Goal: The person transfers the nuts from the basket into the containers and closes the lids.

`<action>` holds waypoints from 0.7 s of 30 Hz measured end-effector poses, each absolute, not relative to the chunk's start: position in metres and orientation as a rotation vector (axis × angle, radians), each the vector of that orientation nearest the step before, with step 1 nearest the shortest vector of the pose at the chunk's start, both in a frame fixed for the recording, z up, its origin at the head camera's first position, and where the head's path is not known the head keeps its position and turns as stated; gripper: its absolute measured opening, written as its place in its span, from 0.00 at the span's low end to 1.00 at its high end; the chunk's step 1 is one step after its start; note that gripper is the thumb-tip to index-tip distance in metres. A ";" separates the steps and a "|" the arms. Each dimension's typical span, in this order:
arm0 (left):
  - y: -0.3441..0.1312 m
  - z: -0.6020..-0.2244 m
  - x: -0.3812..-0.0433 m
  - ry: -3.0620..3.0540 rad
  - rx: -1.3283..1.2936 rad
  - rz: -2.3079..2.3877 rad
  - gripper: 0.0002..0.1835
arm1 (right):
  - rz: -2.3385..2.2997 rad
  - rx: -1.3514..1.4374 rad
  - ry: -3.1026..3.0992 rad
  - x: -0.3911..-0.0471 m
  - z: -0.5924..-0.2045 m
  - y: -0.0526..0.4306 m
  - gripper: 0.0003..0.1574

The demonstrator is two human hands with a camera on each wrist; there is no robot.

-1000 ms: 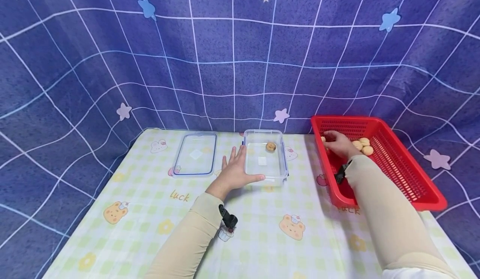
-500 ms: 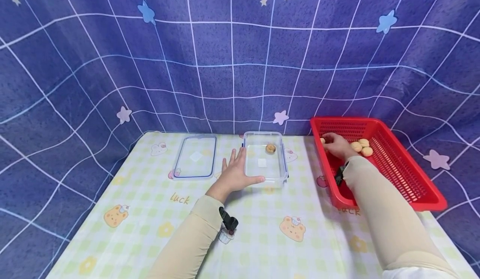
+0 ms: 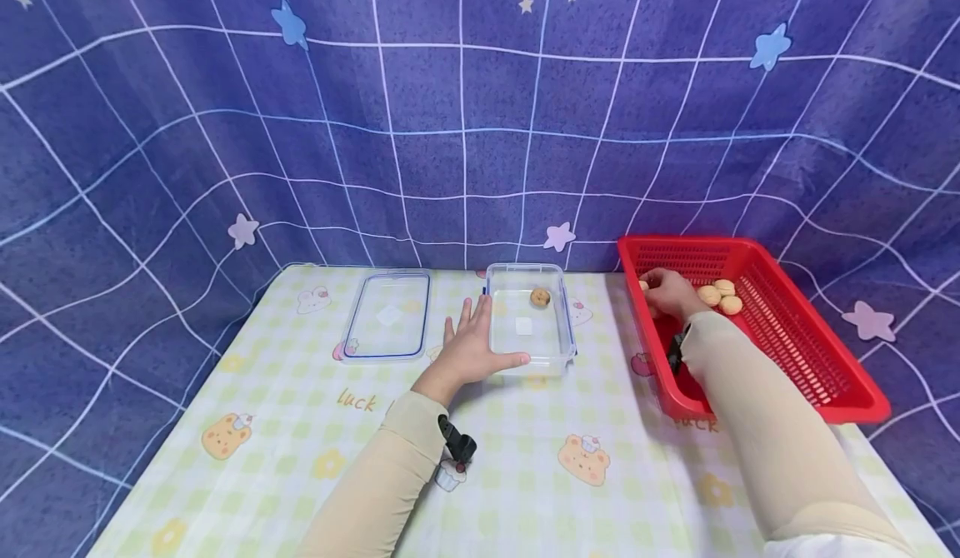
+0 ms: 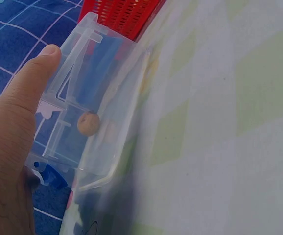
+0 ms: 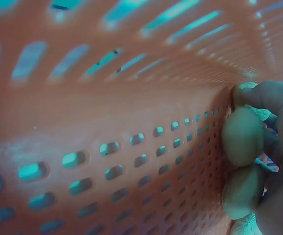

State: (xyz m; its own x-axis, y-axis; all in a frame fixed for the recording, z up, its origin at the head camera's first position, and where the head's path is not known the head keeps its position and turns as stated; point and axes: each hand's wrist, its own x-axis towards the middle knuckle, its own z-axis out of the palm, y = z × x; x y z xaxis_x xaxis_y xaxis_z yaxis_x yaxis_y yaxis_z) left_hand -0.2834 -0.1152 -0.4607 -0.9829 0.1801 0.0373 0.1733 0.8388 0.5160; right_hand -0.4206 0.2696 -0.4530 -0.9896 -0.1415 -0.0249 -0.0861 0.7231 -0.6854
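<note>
My left hand (image 3: pixel 472 350) spreads its straight fingers along the left side of a clear plastic box (image 3: pixel 558 325), its thumb at the box's front rim. One round brown walnut (image 3: pixel 540 297) lies inside the box towards the back right. My right hand (image 3: pixel 672 293) reaches down into the red basket (image 3: pixel 810 325), by its left wall. Its curled fingers are around a tan walnut (image 5: pixel 242 136) in the right wrist view, with a second walnut (image 5: pixel 242 191) against it. Several more walnuts (image 3: pixel 718 296) lie in the basket right of that hand.
Left of the box, a clear lid (image 3: pixel 388 316) with a blue seal lies flat on the table (image 3: pixel 300 475), which has a checked cloth. A blue curtain (image 3: pixel 450 108) with white lines hangs right behind the table.
The right hand has shifted slightly at the basket's left wall, its fingers working around the walnuts there. The left hand stays in place at the box.
</note>
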 end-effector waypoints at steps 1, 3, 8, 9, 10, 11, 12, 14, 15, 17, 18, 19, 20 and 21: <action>-0.115 -0.461 -0.283 2.999 0.289 0.837 0.70 | -1.117 -0.187 2.842 -0.420 -0.453 0.270 0.28; -0.115 -0.461 -0.284 2.999 0.292 0.829 0.70 | -1.077 -0.201 2.870 -0.418 -0.452 0.270 0.28; -0.115 -0.461 -0.284 2.999 0.289 0.818 0.69 | -1.016 -0.245 2.931 -0.418 -0.449 0.270 0.26; -0.115 -0.461 -0.285 3.001 0.289 0.815 0.69 | -1.005 -0.251 2.940 -0.419 -0.449 0.270 0.26; -0.116 -0.462 -0.285 3.002 0.288 0.811 0.69 | -0.991 -0.256 2.949 -0.420 -0.449 0.271 0.26; -0.116 -0.462 -0.285 3.004 0.286 0.803 0.69 | -0.980 -0.256 2.956 -0.421 -0.449 0.272 0.25; -0.116 -0.462 -0.285 3.006 0.287 0.805 0.69 | -0.980 -0.258 2.957 -0.422 -0.449 0.272 0.25; -0.116 -0.462 -0.285 3.009 0.287 0.804 0.69 | -1.015 -0.237 2.943 -0.423 -0.449 0.273 0.24; -0.116 -0.462 -0.285 3.011 0.288 0.800 0.69 | -1.047 -0.221 2.928 -0.423 -0.448 0.273 0.23; -0.116 -0.462 -0.286 3.007 0.289 0.796 0.70 | -1.135 -0.194 2.879 -0.424 -0.447 0.272 0.23; -0.116 -0.462 -0.286 3.003 0.290 0.802 0.70 | -1.175 -0.183 2.857 -0.424 -0.446 0.272 0.23; -0.116 -0.461 -0.286 3.004 0.291 0.794 0.70 | -1.198 -0.174 2.849 -0.424 -0.445 0.272 0.23; -0.116 -0.461 -0.285 3.002 0.290 0.790 0.70 | -1.214 -0.176 2.844 -0.423 -0.443 0.272 0.23; -0.116 -0.461 -0.285 3.002 0.288 0.786 0.70 | -1.214 -0.187 2.849 -0.423 -0.442 0.273 0.24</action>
State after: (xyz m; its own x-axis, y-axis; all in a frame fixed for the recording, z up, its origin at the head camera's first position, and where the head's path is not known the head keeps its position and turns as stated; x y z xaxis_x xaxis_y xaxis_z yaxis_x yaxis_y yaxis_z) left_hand -0.2852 -0.1156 -0.4606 -0.9826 0.1845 0.0225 0.1718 0.8558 0.4880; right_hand -0.4231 0.2730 -0.4420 -0.9920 -0.1259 0.0109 -0.0951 0.6867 -0.7207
